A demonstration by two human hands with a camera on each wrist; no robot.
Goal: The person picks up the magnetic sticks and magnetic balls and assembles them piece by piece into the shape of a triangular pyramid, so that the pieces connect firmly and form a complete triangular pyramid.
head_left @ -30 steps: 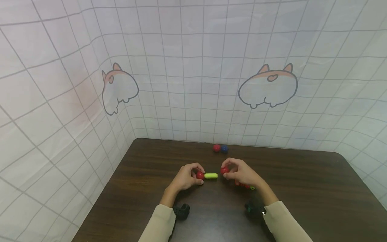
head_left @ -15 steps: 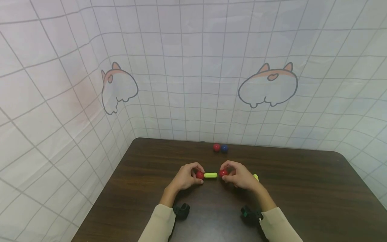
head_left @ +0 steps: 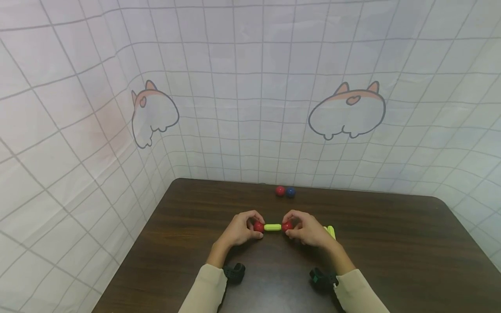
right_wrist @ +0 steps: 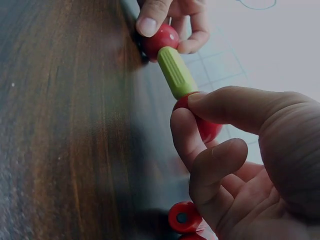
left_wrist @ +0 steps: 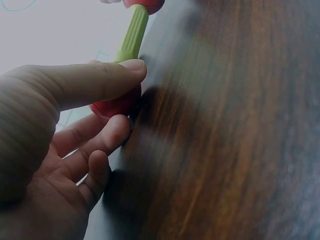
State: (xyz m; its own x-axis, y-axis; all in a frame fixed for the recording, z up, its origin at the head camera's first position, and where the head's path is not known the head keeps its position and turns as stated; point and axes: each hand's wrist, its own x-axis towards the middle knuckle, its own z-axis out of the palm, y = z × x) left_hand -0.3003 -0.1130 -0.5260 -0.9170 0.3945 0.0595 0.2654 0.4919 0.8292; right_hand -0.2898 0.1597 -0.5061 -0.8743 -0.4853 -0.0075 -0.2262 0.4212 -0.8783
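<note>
Between both hands lies a yellow-green ribbed rod (head_left: 272, 227) with a red ball at each end. My left hand (head_left: 239, 229) pinches the left red ball (head_left: 258, 226) between thumb and fingers; the left wrist view shows the thumb lying across that ball. With thumb and index finger, my right hand (head_left: 310, 228) holds the other red ball (right_wrist: 210, 129) against the rod's right end. In the right wrist view the ball and rod touch, and the fingers cover part of the ball. Whether the right joint is pushed fully together cannot be told.
A loose red ball (head_left: 280, 191) and a blue ball (head_left: 290, 192) sit side by side near the back edge of the dark wooden table (head_left: 391, 243). More yellow-green rods (head_left: 332, 231) lie behind the right hand. Beneath it are red pieces (right_wrist: 183, 218), one with a dark round end. A gridded curtain (head_left: 250, 87) hangs behind.
My right hand has moved left, bringing its red ball from apart to touching the rod's right end. The rods behind it have come into view. My left hand has stayed in place.
</note>
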